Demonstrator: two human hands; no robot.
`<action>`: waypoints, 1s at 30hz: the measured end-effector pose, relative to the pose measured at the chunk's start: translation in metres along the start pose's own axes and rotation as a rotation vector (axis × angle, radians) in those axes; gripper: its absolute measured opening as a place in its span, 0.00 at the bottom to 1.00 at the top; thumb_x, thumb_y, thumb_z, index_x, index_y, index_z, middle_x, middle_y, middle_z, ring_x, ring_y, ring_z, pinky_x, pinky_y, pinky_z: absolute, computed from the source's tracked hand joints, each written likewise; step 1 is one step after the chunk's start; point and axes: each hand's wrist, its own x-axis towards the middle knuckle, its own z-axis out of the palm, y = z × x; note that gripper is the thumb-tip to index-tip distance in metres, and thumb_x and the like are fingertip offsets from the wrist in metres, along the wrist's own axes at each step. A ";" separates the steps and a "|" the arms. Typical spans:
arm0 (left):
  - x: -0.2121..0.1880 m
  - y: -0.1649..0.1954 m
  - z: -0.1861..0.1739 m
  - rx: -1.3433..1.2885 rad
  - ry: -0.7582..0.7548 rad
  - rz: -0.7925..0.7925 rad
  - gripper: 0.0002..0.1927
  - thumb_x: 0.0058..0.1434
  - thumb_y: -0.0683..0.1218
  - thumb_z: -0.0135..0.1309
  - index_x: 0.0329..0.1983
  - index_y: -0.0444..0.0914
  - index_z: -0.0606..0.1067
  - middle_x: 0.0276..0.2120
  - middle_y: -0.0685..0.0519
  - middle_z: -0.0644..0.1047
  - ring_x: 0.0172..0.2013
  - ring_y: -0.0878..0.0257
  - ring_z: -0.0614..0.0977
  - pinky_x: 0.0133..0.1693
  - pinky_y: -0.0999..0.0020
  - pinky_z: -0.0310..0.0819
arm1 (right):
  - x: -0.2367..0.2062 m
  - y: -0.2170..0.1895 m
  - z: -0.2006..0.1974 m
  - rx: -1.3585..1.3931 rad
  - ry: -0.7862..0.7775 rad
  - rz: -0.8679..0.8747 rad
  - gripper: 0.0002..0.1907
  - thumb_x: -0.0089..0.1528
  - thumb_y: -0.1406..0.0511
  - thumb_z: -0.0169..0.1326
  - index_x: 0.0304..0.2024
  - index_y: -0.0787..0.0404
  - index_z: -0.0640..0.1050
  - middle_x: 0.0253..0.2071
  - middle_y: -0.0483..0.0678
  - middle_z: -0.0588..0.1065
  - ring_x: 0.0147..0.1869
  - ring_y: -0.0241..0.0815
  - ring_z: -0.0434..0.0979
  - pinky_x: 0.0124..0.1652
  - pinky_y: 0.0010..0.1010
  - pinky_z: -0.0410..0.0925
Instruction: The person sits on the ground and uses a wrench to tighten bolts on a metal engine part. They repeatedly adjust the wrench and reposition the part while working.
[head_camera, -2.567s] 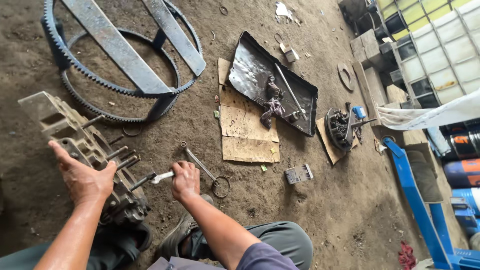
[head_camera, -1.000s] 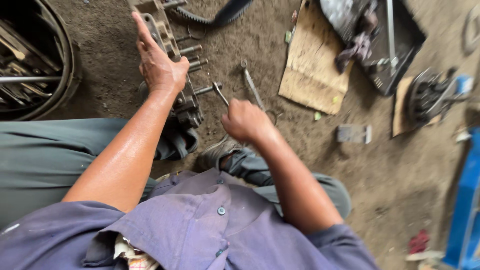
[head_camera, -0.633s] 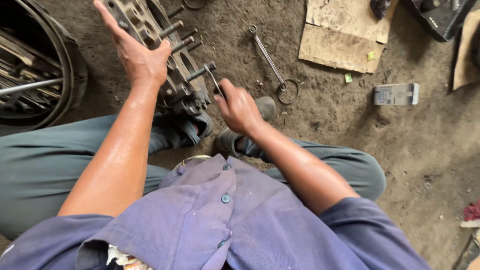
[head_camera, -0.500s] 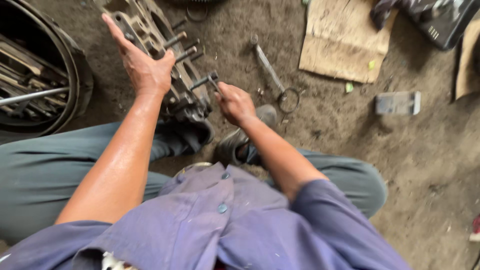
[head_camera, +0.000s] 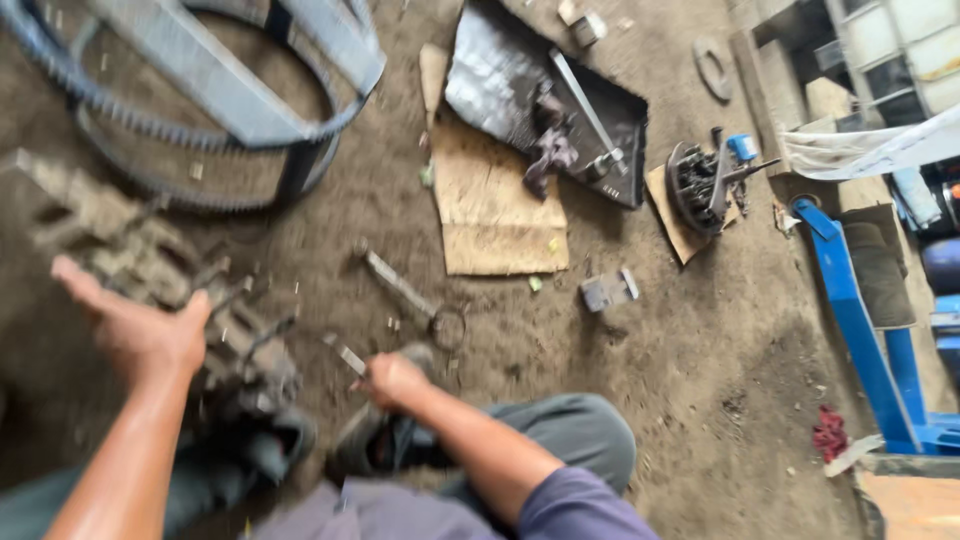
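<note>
Your left hand (head_camera: 140, 335) lies spread flat on the metal casting (head_camera: 150, 280) at 9 o'clock, steadying it on the dirt floor (head_camera: 640, 400). Your right hand (head_camera: 395, 380) is closed around a small tool (head_camera: 345, 357), tip aimed at the casting. A wrench (head_camera: 405, 292) lies at 12 o'clock of that hand.

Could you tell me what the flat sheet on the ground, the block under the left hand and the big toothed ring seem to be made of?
The flat sheet looks like cardboard: tan, matte, with worn edges. The block under the left hand seems to be cast metal, grey and grimy, though motion blur hides its detail. The toothed ring appears to be dark steel, with fine teeth cut along its rim.
</note>
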 end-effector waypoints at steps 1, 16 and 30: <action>-0.001 -0.007 0.000 -0.007 -0.006 -0.017 0.68 0.59 0.51 0.76 0.81 0.31 0.35 0.82 0.32 0.49 0.78 0.39 0.57 0.75 0.55 0.54 | -0.010 0.002 -0.004 -0.017 0.116 -0.246 0.15 0.59 0.54 0.59 0.34 0.59 0.81 0.33 0.59 0.78 0.40 0.61 0.81 0.39 0.48 0.73; 0.003 -0.017 0.003 -0.032 0.061 -0.034 0.73 0.52 0.44 0.74 0.77 0.49 0.25 0.75 0.35 0.52 0.70 0.39 0.64 0.64 0.52 0.67 | -0.043 -0.171 -0.138 -0.298 -0.022 -0.093 0.17 0.67 0.68 0.43 0.55 0.60 0.77 0.33 0.59 0.78 0.35 0.57 0.81 0.36 0.51 0.71; -0.002 -0.022 -0.001 -0.062 0.024 -0.010 0.71 0.56 0.44 0.75 0.79 0.49 0.26 0.77 0.36 0.53 0.73 0.40 0.61 0.71 0.53 0.61 | -0.004 -0.160 -0.116 -0.354 -0.106 -0.084 0.13 0.63 0.64 0.51 0.43 0.69 0.76 0.36 0.65 0.79 0.43 0.65 0.81 0.46 0.53 0.71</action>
